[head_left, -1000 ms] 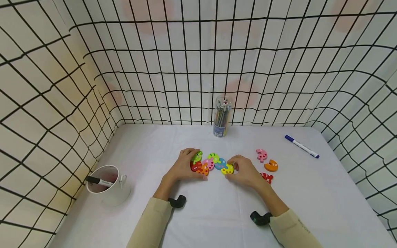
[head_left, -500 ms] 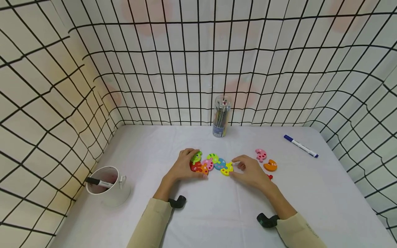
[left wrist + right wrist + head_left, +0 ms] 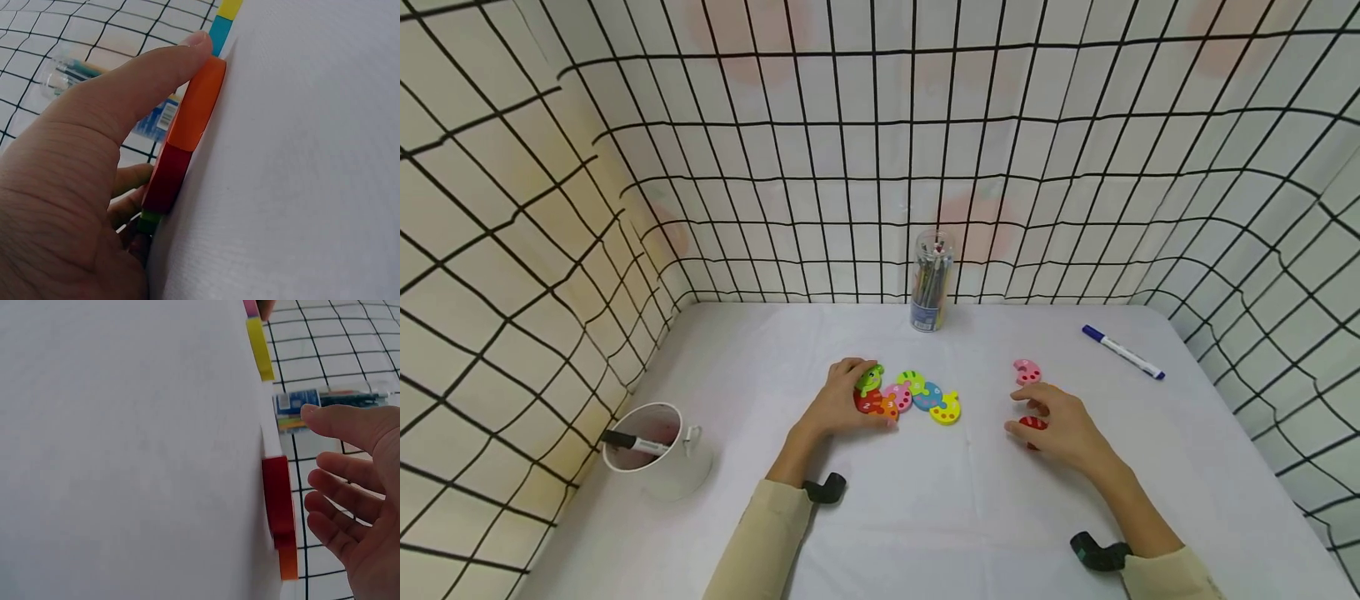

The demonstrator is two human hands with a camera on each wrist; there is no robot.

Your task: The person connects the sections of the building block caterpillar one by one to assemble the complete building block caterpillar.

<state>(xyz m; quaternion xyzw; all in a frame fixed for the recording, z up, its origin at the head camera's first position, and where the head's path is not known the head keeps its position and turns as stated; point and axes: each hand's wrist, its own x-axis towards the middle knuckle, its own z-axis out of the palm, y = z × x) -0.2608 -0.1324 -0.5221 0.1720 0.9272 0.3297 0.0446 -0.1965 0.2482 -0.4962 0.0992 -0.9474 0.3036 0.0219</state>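
Note:
A row of joined caterpillar puzzle pieces [image 3: 931,396] lies on the white table, ending in a yellow piece [image 3: 947,408] on the right. My left hand [image 3: 833,407] holds its left end, thumb along the orange piece [image 3: 199,106] and fingers round by the green head piece [image 3: 869,380] and the red number 2 piece [image 3: 167,181]. Over a loose red piece [image 3: 1033,422] hovers my right hand [image 3: 1063,427]. In the right wrist view its thumb and fingers are spread, apart from that piece. A loose orange piece [image 3: 288,564] shows just beyond the red one; the hand hides it from the head view.
One pink piece [image 3: 1027,372] lies behind the right hand. A clear jar of pencils [image 3: 930,287] stands at the back. On the left is a white bucket [image 3: 681,467] with a black marker [image 3: 634,442]. A blue-capped marker [image 3: 1123,352] lies at right. Grid netting surrounds the table.
My right hand has left the yellow piece at the row's right end and moved right, over the loose red piece. The left hand keeps its place on the row.

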